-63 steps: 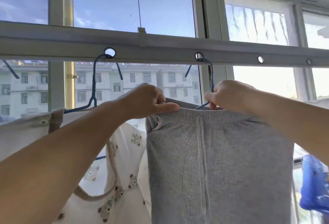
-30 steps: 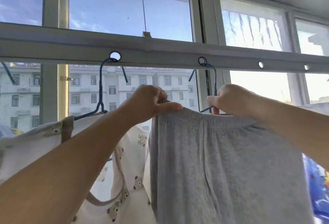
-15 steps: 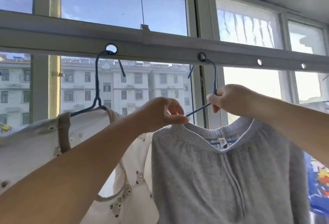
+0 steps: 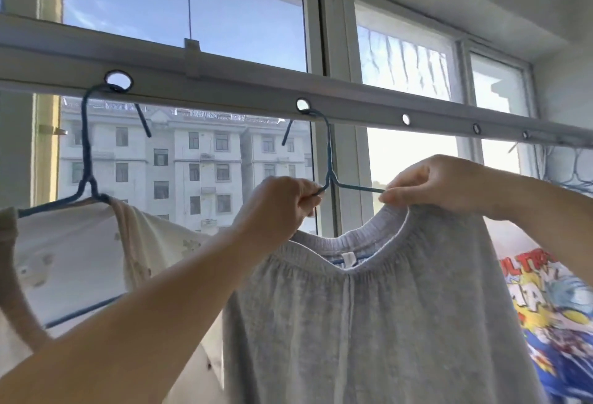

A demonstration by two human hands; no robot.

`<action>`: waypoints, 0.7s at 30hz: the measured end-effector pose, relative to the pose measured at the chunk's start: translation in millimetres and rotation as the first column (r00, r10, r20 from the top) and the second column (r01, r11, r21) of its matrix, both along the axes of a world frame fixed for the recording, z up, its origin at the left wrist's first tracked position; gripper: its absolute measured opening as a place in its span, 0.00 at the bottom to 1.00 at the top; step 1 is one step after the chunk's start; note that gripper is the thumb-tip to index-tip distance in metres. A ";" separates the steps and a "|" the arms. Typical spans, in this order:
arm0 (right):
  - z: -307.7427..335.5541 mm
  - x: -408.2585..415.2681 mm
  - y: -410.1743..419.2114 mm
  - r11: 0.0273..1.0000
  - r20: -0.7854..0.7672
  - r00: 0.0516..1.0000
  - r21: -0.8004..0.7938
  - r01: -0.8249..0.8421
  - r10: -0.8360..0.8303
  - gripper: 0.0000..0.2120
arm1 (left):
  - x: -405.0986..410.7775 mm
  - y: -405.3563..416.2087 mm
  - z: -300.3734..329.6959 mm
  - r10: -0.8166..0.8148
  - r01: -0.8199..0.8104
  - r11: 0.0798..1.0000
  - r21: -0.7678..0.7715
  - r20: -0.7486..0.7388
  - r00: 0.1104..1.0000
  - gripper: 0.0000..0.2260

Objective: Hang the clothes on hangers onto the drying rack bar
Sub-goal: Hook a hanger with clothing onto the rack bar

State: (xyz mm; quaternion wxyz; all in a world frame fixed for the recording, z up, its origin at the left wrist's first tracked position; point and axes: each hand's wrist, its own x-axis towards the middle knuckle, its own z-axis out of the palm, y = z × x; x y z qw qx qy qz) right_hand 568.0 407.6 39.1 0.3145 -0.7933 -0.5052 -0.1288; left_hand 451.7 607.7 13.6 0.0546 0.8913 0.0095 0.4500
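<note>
Grey trousers [image 4: 369, 323] hang on blue hanger [image 4: 330, 159], hooked in drying rack bar [image 4: 240, 89] hole. My left hand [image 4: 276, 204] pinches waistband and hanger arm; right hand [image 4: 430, 183] pinches other side. Risk: uneven tug slides waistband off or unhooks hanger. Count: two hangers in view, three garments, cream top [image 4: 80, 252] and printed shirt [image 4: 552, 301] flanking.

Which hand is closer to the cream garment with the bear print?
Left. The left hand is just right of the cream bear-print garment; the right hand is further right, beyond the blue hanger.
</note>
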 end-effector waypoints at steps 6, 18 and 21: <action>2.3 -1.3 -5.4 1.000 -0.031 0.999 -0.023 -0.007 0.007 0.06 | -5.2 2.8 -1.2 0.031 -0.030 1.000 -0.007 0.019 0.999 0.12; -8.8 -37.6 48.3 0.982 0.133 0.984 0.133 -0.137 0.119 0.07 | -24.7 -1.6 0.9 0.185 -0.196 0.969 0.148 0.080 0.979 0.13; -8.7 -39.9 49.5 0.966 0.162 0.986 0.245 -0.076 0.037 0.07 | -32.1 -6.7 6.0 0.203 -0.231 0.961 0.155 0.176 0.963 0.15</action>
